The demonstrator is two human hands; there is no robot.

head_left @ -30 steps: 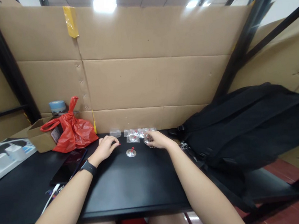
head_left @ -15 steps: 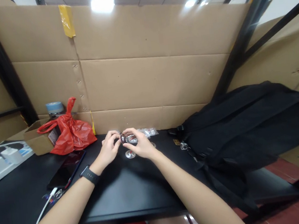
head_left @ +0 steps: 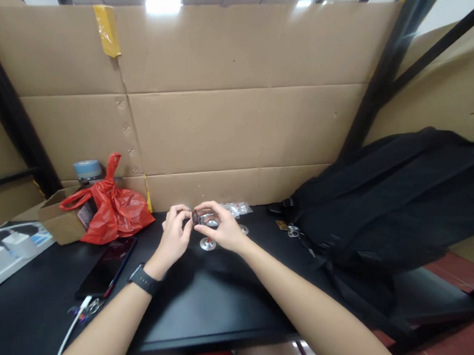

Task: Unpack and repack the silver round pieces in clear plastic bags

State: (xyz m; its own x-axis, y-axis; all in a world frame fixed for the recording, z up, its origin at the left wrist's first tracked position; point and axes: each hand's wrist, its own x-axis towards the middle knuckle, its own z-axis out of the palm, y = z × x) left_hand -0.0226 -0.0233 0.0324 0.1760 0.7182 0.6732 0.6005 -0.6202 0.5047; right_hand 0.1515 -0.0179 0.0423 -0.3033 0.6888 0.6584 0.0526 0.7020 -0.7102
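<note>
My left hand (head_left: 174, 236) and my right hand (head_left: 222, 228) meet above the black table (head_left: 207, 299), fingertips pinching one small clear, dark-tinted piece (head_left: 196, 217) between them. Just below the hands a small silver disc (head_left: 207, 243) lies on the table. Behind them, against the cardboard wall, sit several small clear packets with red bits (head_left: 234, 208). A second small silver disc (head_left: 243, 230) lies right of my right hand. A black watch band is on my left wrist.
A red plastic bag (head_left: 111, 209) and an open cardboard box (head_left: 60, 221) stand at the left, with a blue-lidded jar (head_left: 88, 170) behind. A dark phone (head_left: 107, 265) and a white cable (head_left: 70, 329) lie left. A black backpack (head_left: 391, 198) fills the right.
One second ago my hands lay apart on the table by the packets. They have come together and lifted the small clear piece; in the last half second they barely moved.
</note>
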